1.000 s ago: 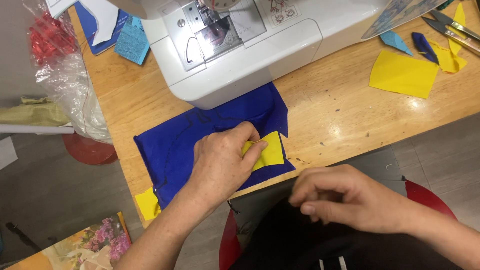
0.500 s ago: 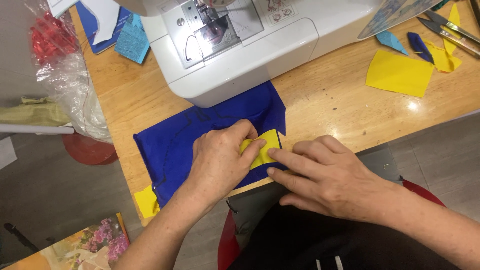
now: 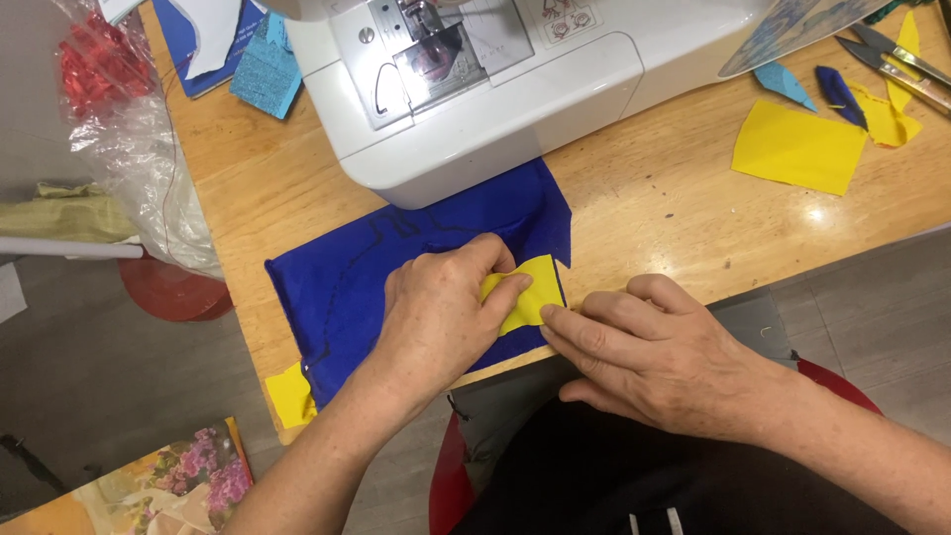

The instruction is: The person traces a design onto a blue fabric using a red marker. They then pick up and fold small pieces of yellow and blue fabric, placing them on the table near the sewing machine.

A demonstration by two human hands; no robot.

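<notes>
— Fingers (image 3: 495,260) of the left hand (image 3: 441,307) first: how do they sit?

— Curled down and nearly closed, pinching the near-left edge of the small yellow fabric patch (image 3: 530,290) against the blue cloth (image 3: 396,267). The thumb lies on top of the patch, the other fingers bent over its far edge.

— And the right hand (image 3: 664,357)?

— Flat and loosely spread, palm down. Its forefinger tip touches the patch's near-right corner and presses it down; it grips nothing.

— Where is the patch, taking the white sewing machine (image 3: 495,79) as the mark?

— In front of the machine, toward the person, near the blue cloth's right edge. The blue cloth spreads from under the machine's front edge to the near edge of the wooden surface (image 3: 674,208), and shows a dark drawn line.

— Anything else near the machine?

— To its right lie a larger yellow fabric piece (image 3: 797,147), small blue and yellow scraps (image 3: 862,94) and a pair of scissors (image 3: 897,59) at the far corner. To its left lies a light blue scrap (image 3: 265,67), and further left a clear plastic bag (image 3: 129,149) with something red inside hangs past the surface's end. Well in front of the machine and to the left, a yellow scrap (image 3: 290,394) pokes from under the blue cloth's near-left corner.
</notes>
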